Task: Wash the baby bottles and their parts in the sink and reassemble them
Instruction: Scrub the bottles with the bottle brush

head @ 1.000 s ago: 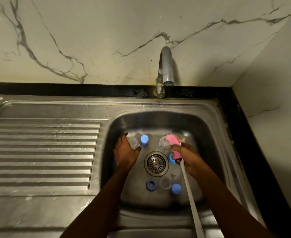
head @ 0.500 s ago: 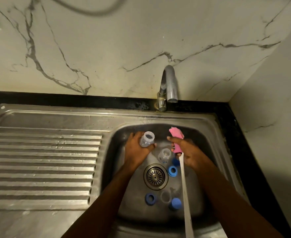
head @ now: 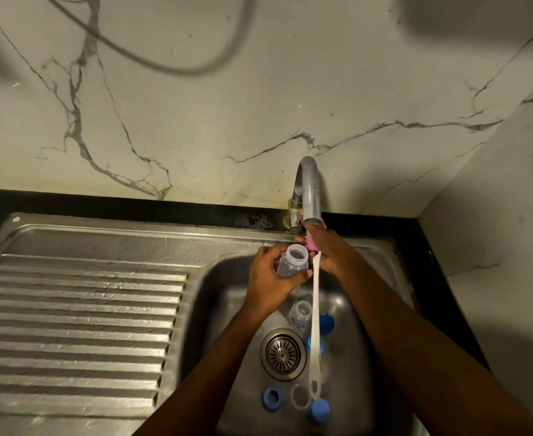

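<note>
Left hand (head: 266,280) held a clear bottle (head: 293,265), fingers curled round it, right hand (head: 332,251) fingers clamped on a pink brush (head: 311,245), tap (head: 309,190) just above them.

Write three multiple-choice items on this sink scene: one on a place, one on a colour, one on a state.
1. Where does the loose bottle lie?
A. on the drainboard
B. in the sink basin, beside the drain
C. on the black ledge

2. What colour is the head of the brush that the right hand holds?
A. green
B. yellow
C. pink

3. In what state is the held bottle in the left hand?
A. uncapped, mouth open
B. capped in blue
C. fitted with a teat

Answers: 1 B, it rests on the basin floor next to the drain; 2 C, the sponge head shows pink at the fingers; 3 A, its bare rim shows, with no ring on it.
</note>
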